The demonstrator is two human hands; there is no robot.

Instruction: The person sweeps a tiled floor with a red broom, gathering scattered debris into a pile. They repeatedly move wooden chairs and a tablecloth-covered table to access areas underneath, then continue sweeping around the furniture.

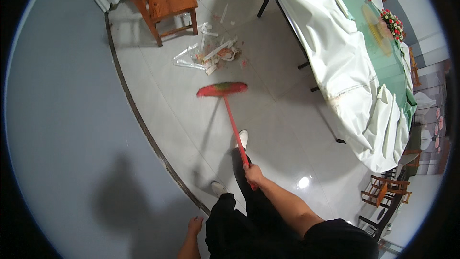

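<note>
1. To the left of the grip, grey wall (62, 91), with a dark strip (128, 93) along its foot.
2. Ahead and to the right, well apart from the grip: table (392, 66) with green top, and white cloth (335, 33) hanging over the edge in loose folds.
3. Far ahead, somewhat to the left: wooden chair (173, 0).
4. Directly ahead, slanting slightly left from the grip: red broom (234, 127), its head blurred, at or close to the floor (306, 115). Judged light, with stiff handle and springy bristles, hardly fragile. Best taken near the upper end; possibly inclined to twist if held loosely.
5. Beyond the broom's head, apart from it: litter (220, 56), partly clear plastic, probably very light and easily scattered.
6. Right hand (254, 175): closed around the handle, near its upper end.
7. Left hand (195, 225): behind and left of the grip, nothing visible in it; finger spread not possible to judge.
</note>
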